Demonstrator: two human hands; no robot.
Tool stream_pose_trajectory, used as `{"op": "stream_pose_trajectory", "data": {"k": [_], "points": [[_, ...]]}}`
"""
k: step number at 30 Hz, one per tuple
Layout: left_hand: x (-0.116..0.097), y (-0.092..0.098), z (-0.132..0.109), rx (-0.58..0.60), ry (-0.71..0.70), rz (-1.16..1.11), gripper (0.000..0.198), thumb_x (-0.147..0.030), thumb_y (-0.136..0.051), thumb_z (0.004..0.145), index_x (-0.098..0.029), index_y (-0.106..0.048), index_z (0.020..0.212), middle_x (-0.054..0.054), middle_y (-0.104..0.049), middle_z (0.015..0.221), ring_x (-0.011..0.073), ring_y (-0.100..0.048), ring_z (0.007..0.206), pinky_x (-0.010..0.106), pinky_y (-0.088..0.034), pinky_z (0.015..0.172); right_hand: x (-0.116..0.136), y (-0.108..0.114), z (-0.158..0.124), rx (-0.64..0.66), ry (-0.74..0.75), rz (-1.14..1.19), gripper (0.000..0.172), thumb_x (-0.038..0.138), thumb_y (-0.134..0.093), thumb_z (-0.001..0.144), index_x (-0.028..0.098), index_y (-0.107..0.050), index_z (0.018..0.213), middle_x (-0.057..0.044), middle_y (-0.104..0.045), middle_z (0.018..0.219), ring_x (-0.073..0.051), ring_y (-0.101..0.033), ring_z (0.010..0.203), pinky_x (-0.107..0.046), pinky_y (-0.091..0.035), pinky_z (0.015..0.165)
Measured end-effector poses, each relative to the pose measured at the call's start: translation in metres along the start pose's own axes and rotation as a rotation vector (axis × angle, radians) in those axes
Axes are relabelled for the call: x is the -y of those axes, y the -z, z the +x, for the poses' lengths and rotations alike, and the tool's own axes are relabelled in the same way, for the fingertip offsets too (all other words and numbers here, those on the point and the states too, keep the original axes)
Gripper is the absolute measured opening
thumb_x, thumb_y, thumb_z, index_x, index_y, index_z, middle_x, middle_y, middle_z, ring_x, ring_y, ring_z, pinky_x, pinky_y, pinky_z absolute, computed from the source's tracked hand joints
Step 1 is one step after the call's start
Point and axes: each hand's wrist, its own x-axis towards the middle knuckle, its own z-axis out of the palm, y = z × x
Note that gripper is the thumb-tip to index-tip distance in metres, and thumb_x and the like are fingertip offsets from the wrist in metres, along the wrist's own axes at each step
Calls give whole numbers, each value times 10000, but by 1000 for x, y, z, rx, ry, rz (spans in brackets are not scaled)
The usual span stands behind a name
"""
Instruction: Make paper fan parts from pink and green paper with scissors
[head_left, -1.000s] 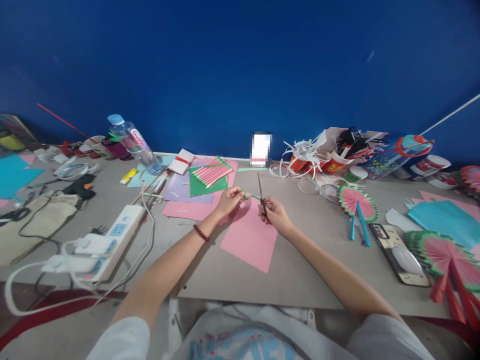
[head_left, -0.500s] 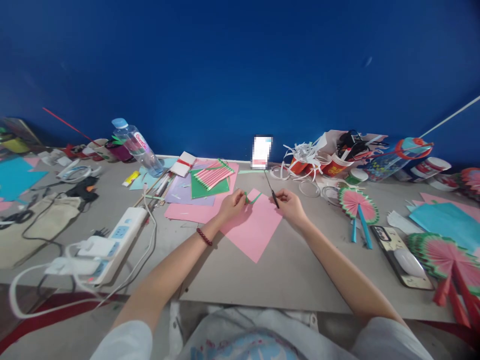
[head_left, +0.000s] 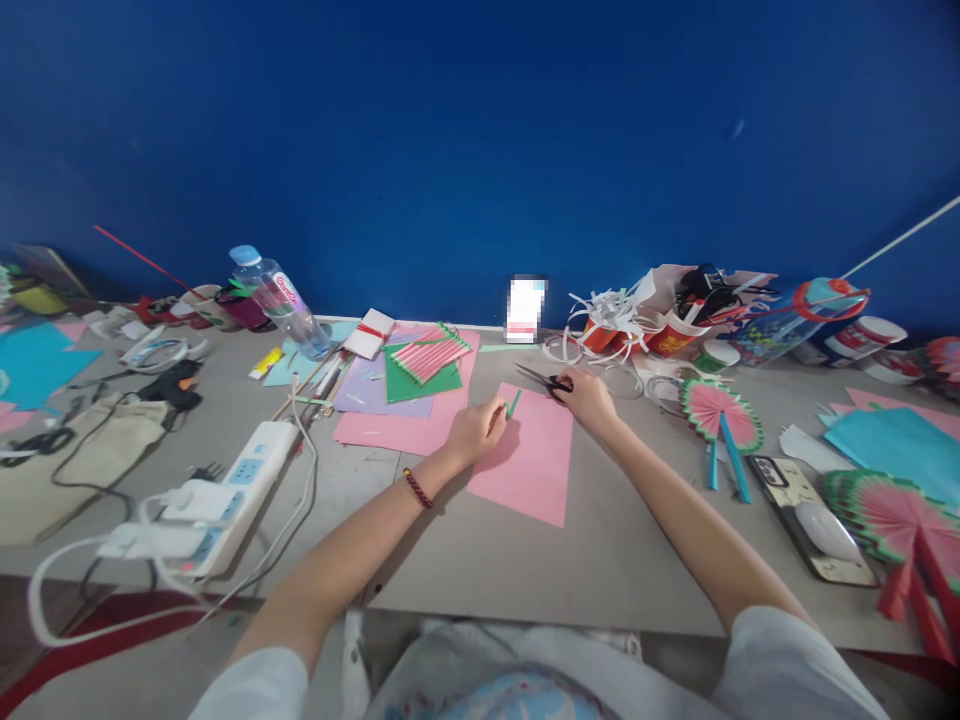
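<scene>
My left hand (head_left: 480, 430) pinches a small green paper strip (head_left: 513, 403), whose free end sticks out to the right of the fingertips. Under that hand lies a pink paper sheet (head_left: 529, 465) on the grey table, partly covered by the fingers. My right hand (head_left: 589, 395) is closed round the handles of black scissors (head_left: 559, 383) just beyond the sheet's upper right corner. The blades point left. Left of the hands, a pleated pink paper piece with green edges (head_left: 431, 357) rests on a green sheet (head_left: 405, 378).
A plastic bottle (head_left: 281, 300) leans against the blue wall. At left lies a white power strip (head_left: 247, 490) with cables. Paper cups (head_left: 671, 335), a watermelon-like paper fan (head_left: 721, 415) and a phone (head_left: 780, 490) bearing a white mouse (head_left: 825, 530) are on the right.
The pink sheet has turned and shifted slightly right. The scissors have swung from pointing away to pointing left. My left hand has moved slightly right and nearer me with the green strip.
</scene>
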Motion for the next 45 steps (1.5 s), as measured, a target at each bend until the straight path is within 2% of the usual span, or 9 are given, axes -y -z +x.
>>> {"op": "stream_pose_trajectory", "data": {"k": [6,11,16,19,23,26,30,38,45], "points": [[6,-4,7,-33,211,-555,265,-494,-455,885,-229,-447,871,8,-667,735,169,-667,671,246,-439,580,-3,-3,32,125,-17,57,116,253,-704,678,178,-618,699,-18,-656,705,-161,-569,653,-250,-354,558],[5,-1,16,-96,396,-911,421,-593,-588,770,-222,-398,831,-36,-606,612,186,-695,631,210,-432,498,-3,-6,47,196,-14,81,165,257,-738,646,165,-620,714,3,-639,647,-148,-575,608,-247,-393,577],[2,4,16,-45,404,-957,443,-592,-614,747,-222,-385,826,-61,-574,550,183,-677,541,211,-430,466,17,-5,51,181,40,31,77,235,-669,721,166,-639,734,-47,-673,796,-182,-595,746,-263,-404,638],[1,1,14,59,397,-951,443,-607,-582,763,-225,-379,859,-46,-600,547,196,-672,527,230,-445,465,46,-7,53,131,197,13,112,245,-590,800,166,-662,833,-68,-678,903,-191,-596,814,-277,-420,704],[4,-5,13,149,362,-916,417,-597,-557,782,-224,-381,840,-31,-613,564,176,-652,534,277,-493,538,92,-18,62,220,404,38,239,166,-554,811,160,-653,1028,-88,-656,1074,-181,-605,842,-284,-445,765],[11,-6,15,116,306,-813,349,-537,-553,799,-216,-415,803,-40,-577,589,140,-605,546,260,-457,556,116,-29,70,295,527,42,325,92,-535,796,146,-634,1101,-101,-634,1164,-199,-590,994,-281,-441,833],[20,-3,21,57,212,-688,274,-428,-601,767,-200,-452,738,-40,-535,671,103,-528,606,241,-406,606,123,-32,76,377,504,48,261,158,-524,846,145,-643,1078,-93,-676,1088,-188,-609,916,-280,-443,799],[10,1,11,126,116,-425,174,-366,-459,875,-210,-468,798,-48,-532,634,109,-496,584,232,-354,575,85,11,21,380,311,-45,169,286,-541,854,211,-661,947,-38,-701,925,-177,-606,760,-261,-396,628],[1,1,6,188,95,-411,208,-396,-448,899,-210,-499,820,-27,-621,650,126,-613,612,240,-447,620,48,29,-58,415,279,-66,511,489,-607,796,217,-563,1225,-105,-622,1228,-273,-586,1094,-378,-453,883]]}}
